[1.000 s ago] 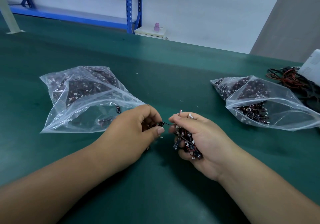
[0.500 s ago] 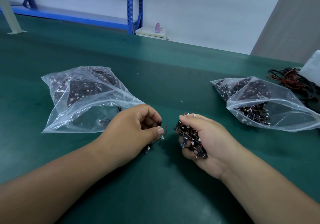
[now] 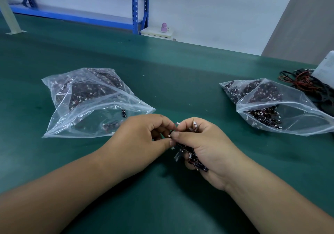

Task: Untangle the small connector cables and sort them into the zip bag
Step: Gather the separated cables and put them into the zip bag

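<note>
At frame centre, the right hand [image 3: 207, 148] clutches a tangled bunch of small black connector cables [image 3: 189, 158], where the left hand [image 3: 144, 139] pinches one end.

The dark green flat table covering [image 3: 180, 82] is looking matt and faintly grainy, giving off no shine. The clear, crinkled plastic zip bag on the left [image 3: 90, 114] is catching white glints along its creases, thin and glossy. The clear plastic zip bag on the right [image 3: 292, 114] is gleaming the same way. The small bundle of thin black and red cables [image 3: 188, 157] is showing smooth insulation and tiny white plastic plugs. The blue perforated shelf post [image 3: 134, 7] is looking like smooth painted metal. The white sheet at the right edge [image 3: 325, 65] is looking like matt paper.
</note>
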### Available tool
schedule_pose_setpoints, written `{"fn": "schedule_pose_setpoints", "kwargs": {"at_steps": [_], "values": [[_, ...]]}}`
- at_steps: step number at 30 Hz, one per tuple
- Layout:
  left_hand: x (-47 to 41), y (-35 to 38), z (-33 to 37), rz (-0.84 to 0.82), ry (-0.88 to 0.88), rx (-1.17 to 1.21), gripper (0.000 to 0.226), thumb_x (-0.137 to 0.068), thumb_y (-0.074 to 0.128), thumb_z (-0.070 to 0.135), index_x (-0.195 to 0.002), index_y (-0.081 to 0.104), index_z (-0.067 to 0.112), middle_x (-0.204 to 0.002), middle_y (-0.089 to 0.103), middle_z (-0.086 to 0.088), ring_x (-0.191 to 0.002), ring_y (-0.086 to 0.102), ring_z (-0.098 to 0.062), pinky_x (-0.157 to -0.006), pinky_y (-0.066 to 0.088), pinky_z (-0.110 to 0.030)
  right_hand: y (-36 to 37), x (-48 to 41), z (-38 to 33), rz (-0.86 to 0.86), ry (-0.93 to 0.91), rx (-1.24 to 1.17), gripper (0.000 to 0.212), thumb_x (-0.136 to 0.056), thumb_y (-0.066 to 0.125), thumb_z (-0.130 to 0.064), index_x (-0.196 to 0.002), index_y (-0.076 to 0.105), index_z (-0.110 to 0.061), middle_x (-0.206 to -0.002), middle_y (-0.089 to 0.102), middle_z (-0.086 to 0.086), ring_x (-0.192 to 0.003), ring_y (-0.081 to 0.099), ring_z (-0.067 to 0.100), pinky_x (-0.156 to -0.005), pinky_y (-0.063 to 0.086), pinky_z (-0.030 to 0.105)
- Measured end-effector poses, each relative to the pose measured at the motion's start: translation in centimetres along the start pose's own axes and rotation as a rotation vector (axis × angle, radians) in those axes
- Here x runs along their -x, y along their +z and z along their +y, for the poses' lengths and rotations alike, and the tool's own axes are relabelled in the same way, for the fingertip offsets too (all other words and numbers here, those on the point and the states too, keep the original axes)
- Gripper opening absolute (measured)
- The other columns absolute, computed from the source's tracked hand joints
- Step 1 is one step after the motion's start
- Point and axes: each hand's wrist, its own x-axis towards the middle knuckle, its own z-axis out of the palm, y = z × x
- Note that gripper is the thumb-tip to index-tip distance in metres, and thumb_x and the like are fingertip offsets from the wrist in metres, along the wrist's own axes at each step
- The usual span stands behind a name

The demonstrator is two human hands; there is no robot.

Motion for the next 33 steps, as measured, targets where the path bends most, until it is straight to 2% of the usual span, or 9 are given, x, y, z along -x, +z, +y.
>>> {"fn": "schedule_pose_setpoints", "kwargs": {"at_steps": [5,8,10,16,19,22,25,29,33], "values": [[0.1,-1.1,-0.3,-0.106,0.056,-0.366,0.037,-0.080,0.071,0.027,-0.112,0.059,0.041,-0.098,0.059,0.028,-0.091,0.055,0.005,-0.073,0.039,-0.005,-1.4,-1.0,-0.7,0.118,0.017,-0.107,0.017,-0.086,0.061,0.004,-0.090,0.065,-0.013,-0.064,0.060,0.008,-0.037,0.035,0.012,-0.039,0.024,0.016],[0.3,-1.8,-0.2,-0.198,0.053,-0.643,0.018,-0.084,0.059,0.048,-0.098,0.051,0.039,-0.094,0.052,0.022,-0.091,0.051,0.002,-0.079,0.042,-0.013,-2.5,-1.3,-1.1,0.113,0.052,-0.178,0.014,-0.090,0.058,0.000,-0.098,0.067,-0.008,-0.067,0.062,0.006,-0.040,0.036,0.011,-0.037,0.022,0.016],[0.4,-1.8,0.0,-0.223,0.013,-0.722,0.019,-0.088,0.052,0.054,-0.090,0.049,0.036,-0.089,0.050,0.018,-0.085,0.051,-0.002,-0.076,0.047,-0.025,-2.7,-1.4,-1.1,0.121,0.059,-0.194,0.013,-0.091,0.059,-0.002,-0.098,0.067,-0.008,-0.067,0.062,0.005,-0.041,0.037,0.011,-0.037,0.022,0.017],[-1.4,0.6,-0.1,-0.131,-0.028,-0.792,0.016,-0.097,0.043,0.044,-0.097,0.051,0.030,-0.094,0.054,0.010,-0.089,0.057,-0.018,-0.077,0.050,-0.037,-2.0,-1.4,-0.9,0.145,0.015,-0.144,0.008,-0.091,0.066,-0.008,-0.085,0.062,-0.013,-0.065,0.062,0.006,-0.041,0.036,0.013,-0.039,0.022,0.018],[-2.4,1.1,-0.3,-0.038,-0.048,-0.644,0.015,-0.098,0.046,0.035,-0.105,0.058,0.030,-0.100,0.062,0.009,-0.095,0.059,-0.018,-0.082,0.051,-0.038,-1.9,-1.4,-0.9,0.172,0.010,-0.163,0.006,-0.091,0.066,-0.011,-0.087,0.062,-0.013,-0.066,0.062,0.007,-0.041,0.036,0.013,-0.039,0.022,0.018],[-1.8,1.0,-0.5,0.047,-0.049,-0.429,0.020,-0.095,0.052,0.022,-0.109,0.062,0.034,-0.098,0.068,0.017,-0.096,0.060,-0.002,-0.086,0.051,-0.028,-1.8,-1.3,-1.0,0.205,0.013,-0.184,0.006,-0.090,0.067,-0.011,-0.095,0.063,-0.012,-0.068,0.061,0.008,-0.040,0.036,0.013,-0.039,0.023,0.018],[-1.2,1.3,-0.2,0.100,-0.104,-0.160,0.022,-0.094,0.054,0.015,-0.097,0.063,0.035,-0.086,0.069,0.023,-0.084,0.063,0.005,-0.072,0.051,-0.014,-1.8,-1.3,-1.0,0.218,-0.001,-0.185,0.004,-0.090,0.066,-0.010,-0.091,0.063,-0.012,-0.066,0.063,0.006,-0.040,0.037,0.013,-0.039,0.022,0.018],[-0.9,2.1,1.0,0.092,-0.260,0.365,0.021,-0.099,0.052,0.013,-0.097,0.065,0.029,-0.094,0.071,0.017,-0.088,0.069,-0.007,-0.074,0.059,-0.025,-1.3,-0.9,-1.6,0.175,-0.066,-0.167,0.005,-0.090,0.067,-0.011,-0.086,0.065,-0.012,-0.068,0.063,0.007,-0.039,0.037,0.014,-0.039,0.026,0.019],[-0.7,2.0,1.9,0.043,-0.322,0.589,0.021,-0.102,0.047,0.015,-0.104,0.066,0.022,-0.103,0.073,0.007,-0.099,0.069,-0.012,-0.083,0.058,-0.031,-0.5,-0.2,-2.0,0.149,-0.174,-0.065,0.016,-0.090,0.069,-0.014,-0.075,0.070,-0.021,-0.067,0.062,0.007,-0.039,0.039,0.013,-0.039,0.030,0.021]]}}
